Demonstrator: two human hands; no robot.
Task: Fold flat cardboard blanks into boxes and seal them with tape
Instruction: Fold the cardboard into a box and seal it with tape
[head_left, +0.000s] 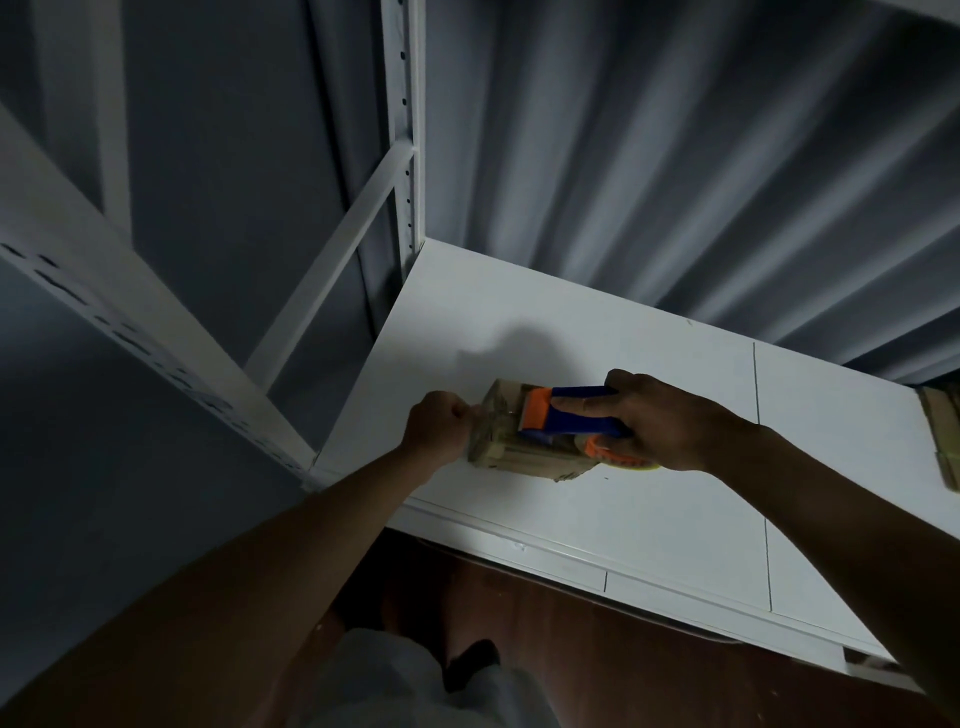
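Observation:
A small folded cardboard box lies on the white shelf board, with shiny tape over its top and left end. My right hand grips a blue and orange tape dispenser that sits on top of the box, index finger stretched along its handle. The yellowish tape roll shows under that hand. My left hand is curled at the box's left end, thumb and fingers pinching at the tape there. What exactly the fingers pinch is hidden.
White metal rack posts and a slotted beam stand at the left. A grey curtain hangs behind the shelf. More cardboard lies at the right edge. Dark red floor shows below the shelf front.

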